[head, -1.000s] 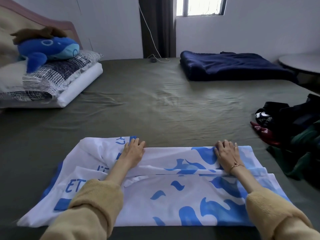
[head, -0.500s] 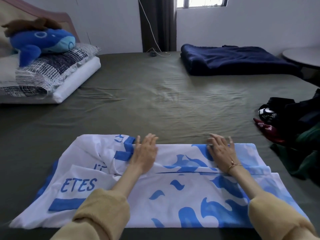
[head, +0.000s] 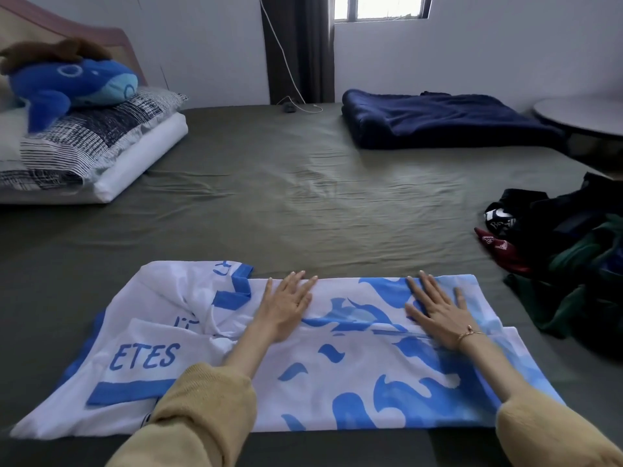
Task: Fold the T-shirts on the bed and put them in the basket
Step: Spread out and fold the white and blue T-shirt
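Note:
A white T-shirt with blue wave print and the letters "ETES" (head: 337, 375) lies spread sideways on the near part of the bed, its far long edge folded over toward me. My left hand (head: 286, 306) lies flat with straight fingers on that folded strip, near the collar end. My right hand (head: 436, 310), with a thin bracelet at the wrist, presses flat on the same strip further right. No basket is in view.
The bed has an olive-green sheet (head: 303, 197). A heap of dark, green and red clothes (head: 566, 251) sits at the right edge. A folded navy blanket (head: 438, 119) lies at the back, pillows with a blue plush toy (head: 67, 85) at the left, a round table (head: 583, 116) far right.
Both hands have flattened from curled fingers at the fold's far edge to straight fingers pressing on the strip, and slid slightly toward each other. The view has shifted a little.

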Demonstrator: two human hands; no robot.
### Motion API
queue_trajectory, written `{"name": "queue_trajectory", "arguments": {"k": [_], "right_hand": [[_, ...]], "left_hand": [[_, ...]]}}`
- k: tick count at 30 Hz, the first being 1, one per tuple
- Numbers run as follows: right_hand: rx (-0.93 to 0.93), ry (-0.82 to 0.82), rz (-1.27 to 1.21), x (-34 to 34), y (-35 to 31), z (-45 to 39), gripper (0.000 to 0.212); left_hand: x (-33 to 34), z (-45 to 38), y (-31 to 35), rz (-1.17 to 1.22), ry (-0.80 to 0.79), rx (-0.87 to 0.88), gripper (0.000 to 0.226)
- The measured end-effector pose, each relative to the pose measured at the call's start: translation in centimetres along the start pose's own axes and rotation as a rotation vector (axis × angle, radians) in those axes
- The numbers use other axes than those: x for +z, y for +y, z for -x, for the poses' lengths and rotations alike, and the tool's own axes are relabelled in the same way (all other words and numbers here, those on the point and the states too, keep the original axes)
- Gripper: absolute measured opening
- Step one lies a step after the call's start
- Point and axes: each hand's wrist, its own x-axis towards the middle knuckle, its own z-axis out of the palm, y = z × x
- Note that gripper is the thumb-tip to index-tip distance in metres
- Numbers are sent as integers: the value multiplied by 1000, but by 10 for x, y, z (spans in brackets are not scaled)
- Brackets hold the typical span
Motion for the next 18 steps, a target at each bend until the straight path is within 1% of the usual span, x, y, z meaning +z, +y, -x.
{"name": "queue_trajectory", "arguments": {"k": [1, 4, 5, 7, 9, 11, 13, 14, 16, 18], "right_hand": [[51, -1, 3, -1, 4, 1, 61], [160, -15, 12, -6, 4, -1, 57], [178, -4, 2, -8, 1, -3, 57], [195, 67, -20, -9, -3, -7, 56], [195, 113, 6, -10, -1, -14, 52], [172, 177, 67, -12, 0, -19, 39], [139, 328, 88, -13, 3, -27, 25], [127, 392, 111, -13, 6, -30, 22], [185, 344, 192, -17, 7, -30, 27], [197, 367, 236, -17, 11, -31, 33]], "left_hand": [[-2, -2, -1, 3, 44, -29, 47], [-10, -8, -3, -111, 197, -98, 33], [-13, -10, -3, -133, 203, -108, 30], [-16, -13, -5, -128, 158, -94, 28], [-19, -13, -8, -60, 109, -84, 26], [-26, -10, -10, 86, 97, -80, 23], [-34, -8, -14, 145, 79, -69, 22], [-36, -9, -16, 117, 77, -45, 22], [-36, -11, -20, 0, 101, -15, 24], [-30, -15, -20, -169, 130, -11, 30]]}}
